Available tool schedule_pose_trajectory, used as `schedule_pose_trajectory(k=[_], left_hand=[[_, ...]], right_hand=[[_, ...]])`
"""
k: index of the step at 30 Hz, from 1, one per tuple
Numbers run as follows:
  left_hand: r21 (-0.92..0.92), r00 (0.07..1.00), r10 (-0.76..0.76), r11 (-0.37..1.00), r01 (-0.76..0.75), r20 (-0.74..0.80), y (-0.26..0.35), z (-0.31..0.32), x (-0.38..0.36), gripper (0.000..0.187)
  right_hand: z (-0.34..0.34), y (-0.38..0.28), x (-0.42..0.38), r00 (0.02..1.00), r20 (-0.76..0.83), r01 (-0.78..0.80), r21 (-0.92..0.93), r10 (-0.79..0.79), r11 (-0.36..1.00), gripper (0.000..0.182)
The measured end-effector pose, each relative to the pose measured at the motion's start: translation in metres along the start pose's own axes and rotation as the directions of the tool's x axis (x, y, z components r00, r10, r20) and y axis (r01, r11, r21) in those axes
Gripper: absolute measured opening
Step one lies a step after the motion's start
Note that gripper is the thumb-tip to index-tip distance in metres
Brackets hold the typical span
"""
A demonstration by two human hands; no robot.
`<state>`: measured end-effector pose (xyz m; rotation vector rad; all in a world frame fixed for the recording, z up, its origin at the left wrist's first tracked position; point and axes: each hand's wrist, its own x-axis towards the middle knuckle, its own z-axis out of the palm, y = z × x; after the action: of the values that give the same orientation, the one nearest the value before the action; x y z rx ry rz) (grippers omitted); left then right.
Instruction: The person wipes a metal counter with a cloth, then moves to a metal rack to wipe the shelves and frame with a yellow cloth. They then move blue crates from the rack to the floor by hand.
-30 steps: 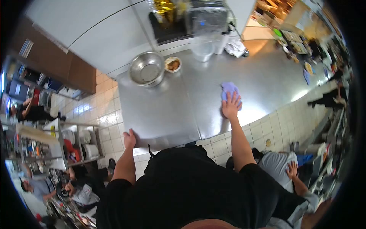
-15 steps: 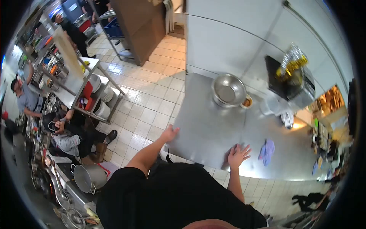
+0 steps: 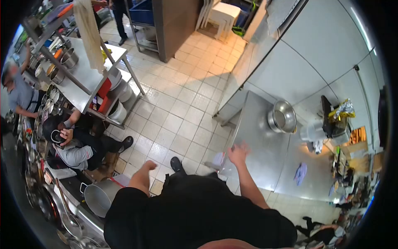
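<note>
My right hand (image 3: 238, 153), slightly blurred, is over the left edge of the steel table (image 3: 258, 166), fingers spread and nothing in them. My left hand (image 3: 150, 165) is away from the table, over the tiled floor beside my body. Its fingers are mostly turned out of sight, and no object shows in it. Towards the back of the table stands a steel bowl (image 3: 282, 118), with a clear plastic container (image 3: 311, 132) to its right. A crumpled purple cloth (image 3: 300, 173) lies further along the tabletop.
On my left are a large pot (image 3: 97, 199) and a person (image 3: 76, 147) sitting with a hand at the head. Behind them another person (image 3: 23, 91) stands near a steel shelf unit (image 3: 68, 96) with pans. White stools (image 3: 222, 18) stand at the back.
Both my hands have left their earlier spots: the left came off the table edge, the right moved to the table's left end. My view has shifted left, showing more floor.
</note>
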<state>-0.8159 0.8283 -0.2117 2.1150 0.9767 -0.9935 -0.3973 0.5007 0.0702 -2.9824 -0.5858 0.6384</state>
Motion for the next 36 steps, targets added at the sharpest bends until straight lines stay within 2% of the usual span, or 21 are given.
schedule_pose_trajectory(k=[2,4,6,9,10,11,12,13,15,17,18,19,20,21,22,24,26,29,32,33,36], left_hand=[[-0.043,0.977,-0.209,0.977,0.211,0.045,-0.059,-0.017,-0.039,0.051],[-0.036,0.989,-0.144,0.989,0.146,0.043,-0.117,-0.018,-0.061,0.034],[0.275,0.975,0.128,0.945,-0.176,0.182,-0.150,-0.020,-0.068,0.028],[0.517,0.840,0.452,0.663,-0.541,0.300,-0.155,-0.016,-0.069,0.037],[0.351,0.888,0.380,0.819,-0.453,0.259,-0.140,-0.016,-0.068,0.031],[-0.130,0.968,0.123,0.987,-0.097,0.217,-0.119,-0.020,-0.071,0.027],[-0.558,0.962,-0.100,0.797,0.229,0.253,-0.091,-0.023,-0.076,0.024],[-0.742,0.944,-0.186,0.583,0.330,0.273,-0.064,-0.029,-0.082,0.025],[-0.406,0.937,0.332,0.875,-0.263,0.110,-0.053,-0.029,-0.047,0.027],[0.171,0.719,0.693,0.703,-0.690,0.053,-0.036,-0.037,-0.014,0.038],[-0.198,0.830,0.556,0.819,-0.538,0.048,-0.037,-0.037,-0.002,0.031],[-0.547,0.914,0.403,0.775,-0.317,0.041,-0.037,-0.039,0.006,0.027],[-0.459,0.904,0.428,0.805,-0.376,0.011,-0.038,-0.046,0.017,0.026],[-0.121,0.862,0.505,0.859,-0.498,0.043,-0.040,-0.059,0.024,0.029],[0.225,0.812,0.578,0.784,-0.579,0.075,-0.042,-0.072,0.029,0.037],[0.252,0.889,0.457,0.861,-0.442,-0.001,-0.055,-0.092,0.022,0.038],[0.148,0.978,0.209,0.967,-0.205,-0.011,-0.065,-0.115,0.018,0.025],[0.143,0.986,-0.078,0.988,0.057,0.150,-0.083,-0.141,0.023,0.018],[0.226,0.988,0.144,0.962,-0.155,0.064,-0.070,-0.179,0.005,0.010],[0.125,0.996,0.082,0.989,-0.076,-0.042,-0.066,-0.186,0.009,0.011],[-0.369,0.936,-0.235,0.921,0.128,-0.263,-0.033,-0.212,0.014,0.019]], right_hand=[[0.006,-0.019,0.007,1.000,-0.014,0.003,-0.035,-0.004,0.999,0.059],[0.014,-0.022,0.011,0.999,-0.043,-0.003,-0.025,0.002,1.000,0.060],[0.014,-0.023,0.016,0.998,-0.056,-0.014,-0.018,0.013,1.000,0.061],[0.017,-0.025,0.025,0.998,-0.045,-0.041,-0.022,0.040,0.999,0.062],[0.020,-0.026,0.034,0.998,-0.041,-0.051,-0.034,0.049,0.998,0.061],[0.024,-0.028,0.040,0.998,-0.036,-0.061,-0.046,0.059,0.997,0.060],[0.022,-0.035,0.045,0.997,0.018,-0.073,-0.007,0.074,0.997,0.058],[0.012,-0.048,0.049,0.994,0.072,-0.089,0.031,0.086,0.996,0.056],[0.010,-0.068,0.053,0.989,0.107,-0.103,0.036,0.098,0.994,0.053],[0.010,-0.087,0.065,0.993,0.066,-0.091,-0.034,0.093,0.995,0.052],[0.013,-0.093,0.074,0.997,0.033,-0.062,-0.022,0.063,0.998,0.052],[0.019,-0.097,0.081,1.000,0.002,-0.031,-0.013,0.031,0.999,0.052],[0.024,-0.101,0.089,1.000,-0.030,0.005,-0.006,-0.005,1.000,0.052],[0.026,-0.104,0.096,0.999,-0.029,0.043,0.002,-0.043,0.999,0.052],[0.029,-0.105,0.104,0.996,-0.024,0.085,0.010,-0.085,0.996,0.051],[0.043,-0.098,0.127,0.980,0.041,0.191,0.116,-0.197,0.975,0.046],[0.074,-0.078,0.161,0.942,0.180,0.239,0.239,-0.284,0.941,0.045],[0.143,-0.026,0.205,0.836,0.499,0.119,0.240,-0.228,0.963,0.063],[0.152,-0.012,0.218,0.717,0.696,-0.169,0.134,0.029,0.977,0.066],[0.135,-0.021,0.217,0.677,0.730,-0.244,0.104,0.092,0.964,0.064],[0.128,-0.031,0.272,0.663,0.747,0.001,0.067,-0.050,0.998,0.056]])
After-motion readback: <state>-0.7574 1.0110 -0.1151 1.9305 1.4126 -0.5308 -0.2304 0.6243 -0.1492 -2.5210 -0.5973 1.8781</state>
